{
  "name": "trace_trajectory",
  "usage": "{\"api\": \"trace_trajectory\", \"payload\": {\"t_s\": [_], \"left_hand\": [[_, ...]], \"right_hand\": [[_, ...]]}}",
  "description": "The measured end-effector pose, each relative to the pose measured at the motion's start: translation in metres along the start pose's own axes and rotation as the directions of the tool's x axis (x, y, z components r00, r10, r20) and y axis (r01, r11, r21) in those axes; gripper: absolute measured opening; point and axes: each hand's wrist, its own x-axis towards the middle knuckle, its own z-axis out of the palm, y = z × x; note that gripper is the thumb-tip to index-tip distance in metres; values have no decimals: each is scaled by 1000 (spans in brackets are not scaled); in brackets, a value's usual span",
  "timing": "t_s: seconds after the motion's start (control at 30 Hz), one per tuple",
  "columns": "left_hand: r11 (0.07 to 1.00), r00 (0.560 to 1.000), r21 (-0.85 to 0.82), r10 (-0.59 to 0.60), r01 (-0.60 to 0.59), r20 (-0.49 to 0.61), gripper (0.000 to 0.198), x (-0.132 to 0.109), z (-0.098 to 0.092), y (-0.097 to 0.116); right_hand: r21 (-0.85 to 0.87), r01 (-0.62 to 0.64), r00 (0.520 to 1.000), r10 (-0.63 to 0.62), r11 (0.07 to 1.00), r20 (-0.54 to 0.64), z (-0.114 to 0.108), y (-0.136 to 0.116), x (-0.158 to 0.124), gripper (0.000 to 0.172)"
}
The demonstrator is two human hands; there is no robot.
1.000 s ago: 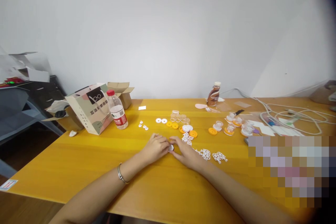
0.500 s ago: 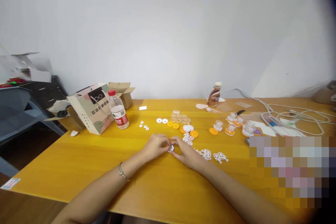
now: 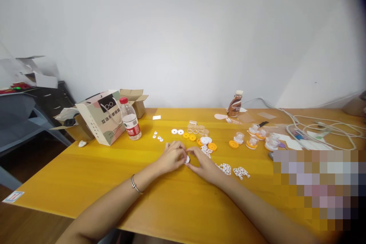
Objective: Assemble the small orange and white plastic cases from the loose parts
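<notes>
Between my two hands is a small white round piece (image 3: pixel 187 159), low over the wooden table. My left hand (image 3: pixel 172 157) pinches it from the left, its fingertips partly covering it. From the right, the thumb and fingers of my right hand (image 3: pixel 204 166) close around its other edge. Just beyond my right hand lie white openwork plastic pieces (image 3: pixel 206 151), with more white lattice pieces (image 3: pixel 241 172) to its right. Farther back sit orange discs (image 3: pixel 212 146), white discs (image 3: pixel 174 132), clear rings (image 3: pixel 195 130) and several small white knobs (image 3: pixel 159 138).
A water bottle (image 3: pixel 131 122), a paper bag (image 3: pixel 100 118) and a cardboard box (image 3: pixel 138 103) stand at the left. A coffee bottle (image 3: pixel 235 105) is at the back. Clear-and-orange assemblies (image 3: pixel 252 143) and white cables (image 3: pixel 311 120) occupy the right.
Both hands stay together around the small white piece, with only slight finger shifts. The whole view has moved a little.
</notes>
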Motion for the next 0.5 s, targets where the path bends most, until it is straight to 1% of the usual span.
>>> {"api": "trace_trajectory", "payload": {"t_s": [0.03, 0.1, 0.2, 0.3, 0.33, 0.4, 0.43, 0.5], "left_hand": [[1000, 1000, 1, 4, -4, -29, 11, 0, -1, 0], [1000, 996, -7, 6, -6, -88, 12, 1, -2, 2], [999, 988, -34, 7, -12, -152, 13, 4, -4, 5], [993, 990, -118, 3, -20, -143, 14, 4, -14, 3], [987, 993, -160, 0, -18, -114, 16, 3, -20, 0], [973, 1000, -233, -7, 7, 2, 21, -2, -34, -10], [969, 995, -242, -17, 40, 96, 21, -4, -42, -17], [976, 951, -178, -66, 124, 301, 20, -10, -54, -33]], "right_hand": [[46, -21, 1000, 22, 999, -21, 0, 1, 1, 28], [212, -83, 996, 88, 974, -14, 0, 2, 3, 28], [476, -185, 981, 191, 860, 38, 4, 1, 5, 31], [596, -238, 961, 274, 767, 31, 6, 0, 6, 35], [610, -249, 955, 295, 752, 26, 6, 0, 6, 36], [614, -270, 942, 336, 742, 9, 4, 1, 5, 38], [611, -278, 935, 355, 741, -6, 3, 1, 5, 39], [608, -287, 923, 384, 740, -32, 0, 2, 5, 39]]}}
